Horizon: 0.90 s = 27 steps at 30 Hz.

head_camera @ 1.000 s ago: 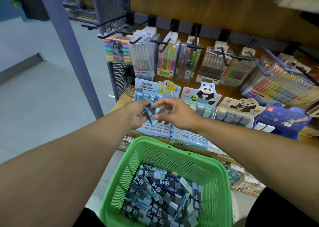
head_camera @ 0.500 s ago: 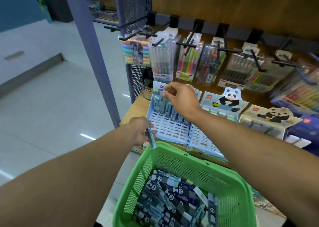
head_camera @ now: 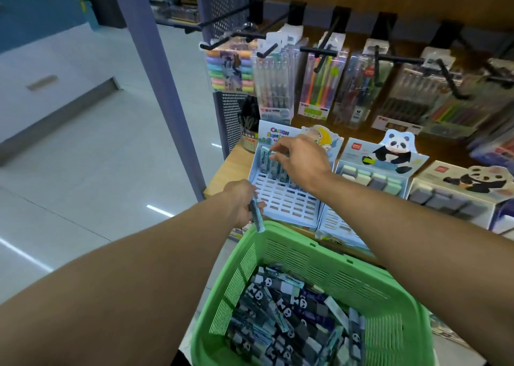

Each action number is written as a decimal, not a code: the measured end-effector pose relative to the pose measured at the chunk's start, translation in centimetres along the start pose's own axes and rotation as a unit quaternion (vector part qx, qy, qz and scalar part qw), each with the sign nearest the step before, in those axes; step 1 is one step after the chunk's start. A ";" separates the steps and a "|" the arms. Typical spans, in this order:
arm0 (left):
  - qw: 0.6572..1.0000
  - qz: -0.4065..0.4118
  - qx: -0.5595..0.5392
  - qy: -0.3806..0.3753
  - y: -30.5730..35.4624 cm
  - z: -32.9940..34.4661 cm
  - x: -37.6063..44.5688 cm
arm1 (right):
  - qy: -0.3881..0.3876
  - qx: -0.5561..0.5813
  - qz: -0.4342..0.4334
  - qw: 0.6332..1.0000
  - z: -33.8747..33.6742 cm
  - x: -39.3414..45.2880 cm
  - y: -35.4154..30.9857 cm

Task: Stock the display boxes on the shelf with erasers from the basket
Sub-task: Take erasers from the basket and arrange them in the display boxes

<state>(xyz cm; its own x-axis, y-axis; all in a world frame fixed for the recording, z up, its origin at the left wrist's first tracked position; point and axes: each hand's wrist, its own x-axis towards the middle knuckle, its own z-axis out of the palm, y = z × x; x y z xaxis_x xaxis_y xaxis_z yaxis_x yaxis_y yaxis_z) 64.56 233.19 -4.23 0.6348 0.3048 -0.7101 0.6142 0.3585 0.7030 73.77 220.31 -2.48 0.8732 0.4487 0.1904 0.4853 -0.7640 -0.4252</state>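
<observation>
The right hand reaches over the light-blue cardboard display box with a slotted white grid, standing on the wooden shelf, and pinches a slim, blue-wrapped eraser between thumb and fingertips, setting it upright in the box's back-left row beside a few already standing there. The left hand hovers near the box's front-left corner, just above the far rim of the green plastic basket, its fingers curled round another long, thin wrapped eraser stick that points down. Many more panda-print wrapped erasers lie jumbled in the basket.

These pieces look light and stiff, with glossy wrappers that may slide in the fingers; a pinch near the upper end, across the narrow faces, probably suits them best, leaving the lower end free to enter a slot. The grid cells look narrow, so each one likely needs to go in straight. Most front cells appear unfilled, so the stocking seems at an early stage.
</observation>
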 end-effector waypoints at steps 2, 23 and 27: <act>1.000 -0.003 0.000 0.002 0.0 0.1 -0.1 | 0.000 -0.009 -0.001 1.000 0.1 0.1 -0.2; 0.999 -0.028 0.027 -0.025 0.6 1.4 -1.6 | -0.016 -0.161 0.039 0.986 -0.4 0.8 -1.8; 0.999 -0.027 0.032 -0.027 0.8 1.7 -1.9 | -0.041 -0.200 0.018 0.979 -0.3 0.7 -2.0</act>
<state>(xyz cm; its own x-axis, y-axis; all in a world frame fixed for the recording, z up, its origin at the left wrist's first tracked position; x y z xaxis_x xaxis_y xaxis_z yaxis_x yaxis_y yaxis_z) 64.65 231.38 -2.27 0.6226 0.2387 -0.7452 0.6761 0.3155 0.6659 73.47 221.99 -1.23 0.8916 0.4411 0.1026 0.4473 -0.8932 -0.0466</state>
